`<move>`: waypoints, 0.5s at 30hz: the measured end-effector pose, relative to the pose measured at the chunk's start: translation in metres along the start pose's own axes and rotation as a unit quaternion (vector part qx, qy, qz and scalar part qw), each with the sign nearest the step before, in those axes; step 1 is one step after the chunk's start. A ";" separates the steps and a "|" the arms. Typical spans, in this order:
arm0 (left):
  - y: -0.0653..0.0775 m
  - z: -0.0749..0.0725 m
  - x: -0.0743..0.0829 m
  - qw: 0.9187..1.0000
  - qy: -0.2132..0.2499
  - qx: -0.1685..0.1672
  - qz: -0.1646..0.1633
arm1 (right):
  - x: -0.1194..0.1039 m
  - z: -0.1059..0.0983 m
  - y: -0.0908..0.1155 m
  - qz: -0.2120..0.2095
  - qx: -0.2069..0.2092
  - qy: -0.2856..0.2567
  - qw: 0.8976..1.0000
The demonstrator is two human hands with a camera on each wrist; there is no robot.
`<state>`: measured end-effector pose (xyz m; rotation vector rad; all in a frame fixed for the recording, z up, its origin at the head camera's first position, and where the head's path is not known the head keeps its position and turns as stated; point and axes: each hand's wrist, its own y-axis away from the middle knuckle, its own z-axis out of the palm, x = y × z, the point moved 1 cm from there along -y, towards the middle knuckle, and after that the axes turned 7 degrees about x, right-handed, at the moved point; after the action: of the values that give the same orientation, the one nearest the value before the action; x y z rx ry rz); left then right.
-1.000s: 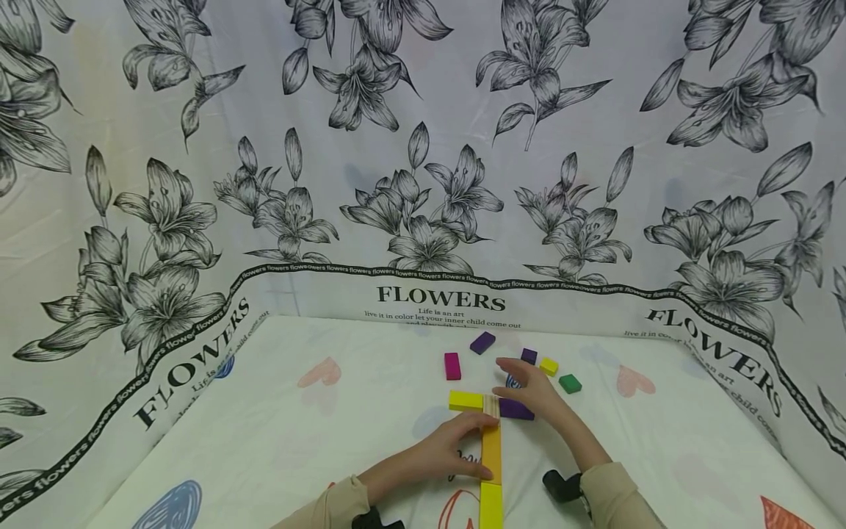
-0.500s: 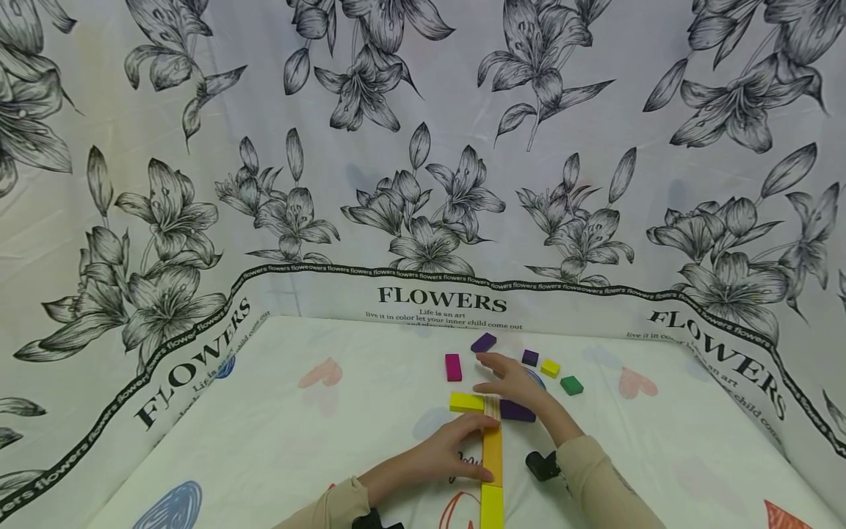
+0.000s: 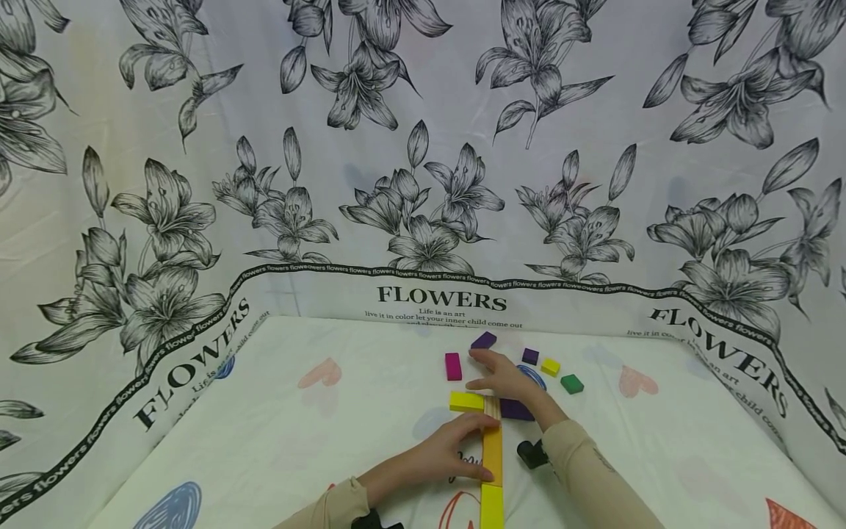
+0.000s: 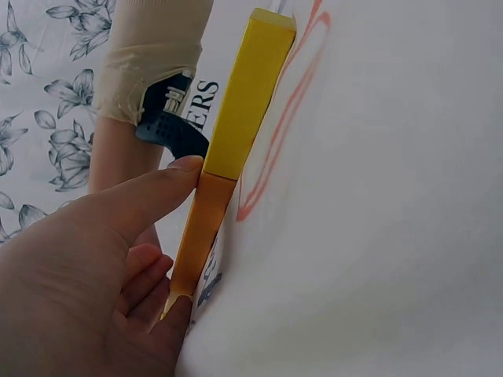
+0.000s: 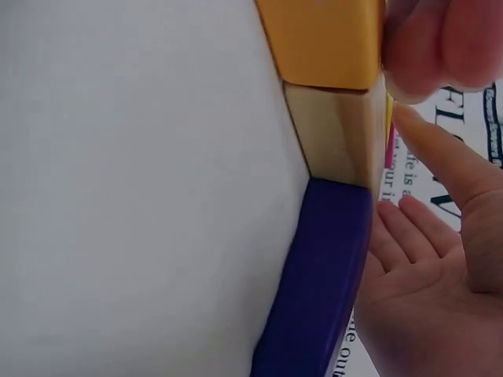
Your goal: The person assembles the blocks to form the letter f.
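Observation:
A line of blocks runs away from me in the head view: a yellow block (image 3: 492, 505), an orange block (image 3: 492, 448) and a plain wooden block (image 3: 492, 406). My left hand (image 3: 432, 452) holds the orange block, thumb at its near end and fingers at its far end. A second yellow block (image 3: 466, 401) lies left of the wooden one, a long purple block (image 5: 318, 275) right of it. Above the far end hovers my right hand (image 3: 507, 380), thumb and fingers apart with nothing between them. Its fingertips are close to a pink block (image 3: 452, 366) and a purple block (image 3: 484, 340).
Beyond the right hand lie a small dark purple block (image 3: 530, 356), a small yellow block (image 3: 551, 366) and a green block (image 3: 571, 383). A white patterned cloth (image 3: 277, 419) covers the surface, and a flower-printed curtain (image 3: 423, 206) stands behind and at both sides.
My right hand has moved left across the far end of the line, from near the small purple block toward the pink one. The left hand and the blocks have stayed in place.

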<state>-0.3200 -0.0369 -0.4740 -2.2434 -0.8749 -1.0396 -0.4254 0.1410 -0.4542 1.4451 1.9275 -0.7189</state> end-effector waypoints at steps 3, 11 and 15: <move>0.000 0.000 -0.001 1.000 -0.001 0.001 0.005 | 0.002 0.002 -0.003 -0.005 0.003 -0.006 1.000; -0.001 0.000 0.000 1.000 0.000 0.000 0.007 | 0.000 0.006 -0.008 -0.005 0.005 -0.008 1.000; -0.001 0.000 -0.001 1.000 0.002 0.000 0.004 | -0.004 0.009 -0.010 -0.007 0.002 -0.011 1.000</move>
<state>-0.3210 -0.0368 -0.4745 -2.2425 -0.8643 -1.0412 -0.4328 0.1298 -0.4567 1.4217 1.9213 -0.7414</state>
